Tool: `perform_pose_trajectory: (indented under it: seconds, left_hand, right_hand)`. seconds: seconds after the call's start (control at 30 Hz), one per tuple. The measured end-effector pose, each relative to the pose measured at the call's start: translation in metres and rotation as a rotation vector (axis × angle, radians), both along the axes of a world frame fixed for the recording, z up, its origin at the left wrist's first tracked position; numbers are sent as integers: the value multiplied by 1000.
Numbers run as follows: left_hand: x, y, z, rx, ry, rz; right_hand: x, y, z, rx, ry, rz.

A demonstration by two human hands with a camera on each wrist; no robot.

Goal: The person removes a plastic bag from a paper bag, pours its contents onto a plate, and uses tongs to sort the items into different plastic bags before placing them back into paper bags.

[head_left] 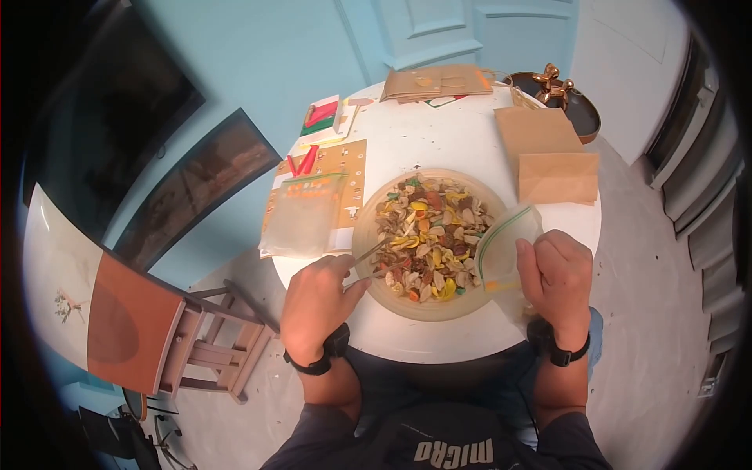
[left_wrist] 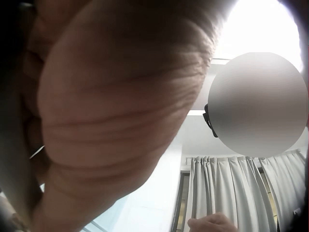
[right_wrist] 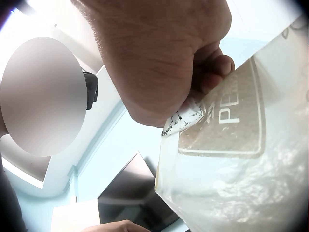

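Observation:
A round tray [head_left: 368,294] holds a heap of mixed dried pieces [head_left: 431,243], tan, brown, yellow, orange and green. At its left edge my left hand [head_left: 317,301] grips metal tongs [head_left: 370,252], whose two arms reach over the pieces. On the right, my right hand [head_left: 558,282] pinches the edge of a clear zip bag [head_left: 509,235] with a green seal strip; its mouth faces the tray. In the right wrist view the bag [right_wrist: 231,179] hangs from curled fingers and shows a printed brown panel. The palm hides most of the tongs in the left wrist view.
On the white table [head_left: 439,345], another zip bag [head_left: 305,211] lies on a printed sheet [head_left: 354,164] beside red pieces [head_left: 304,162]. Brown paper bags [head_left: 540,137] lie at the right, more paper [head_left: 439,81] at the back. A dark tray with a balloon-dog figure [head_left: 552,88] stands back right.

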State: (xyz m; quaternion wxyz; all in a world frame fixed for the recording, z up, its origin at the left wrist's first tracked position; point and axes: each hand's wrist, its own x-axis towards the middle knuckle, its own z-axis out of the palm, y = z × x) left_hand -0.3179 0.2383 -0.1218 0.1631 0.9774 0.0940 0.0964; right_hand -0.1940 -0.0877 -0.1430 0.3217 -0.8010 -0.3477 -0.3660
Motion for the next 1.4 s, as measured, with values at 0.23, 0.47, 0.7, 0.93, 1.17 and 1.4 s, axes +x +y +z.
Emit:
perform_pose_trajectory:
  seconds: [0.23, 0.47, 0.7, 0.93, 1.17, 1.4]
  left_hand:
    - [14, 2, -13, 7, 26, -58]
    - [17, -8, -9, 57, 39, -45]
    - [13, -8, -14, 83, -60, -64]
    - [12, -8, -11, 81, -93, -65]
    - [10, -12, 1, 13, -74, -28]
    - [22, -19, -14, 76, -58, 1]
  right_hand:
    - [0, 3, -1, -20, 12, 16]
    - [-1, 3, 1, -19, 17, 20]
    - [-2, 1, 1, -8, 20, 31]
    - [-3, 2, 1, -11, 34, 31]
    - [-3, 0, -1, -13, 31, 33]
    - [-4, 0, 2, -12, 26, 34]
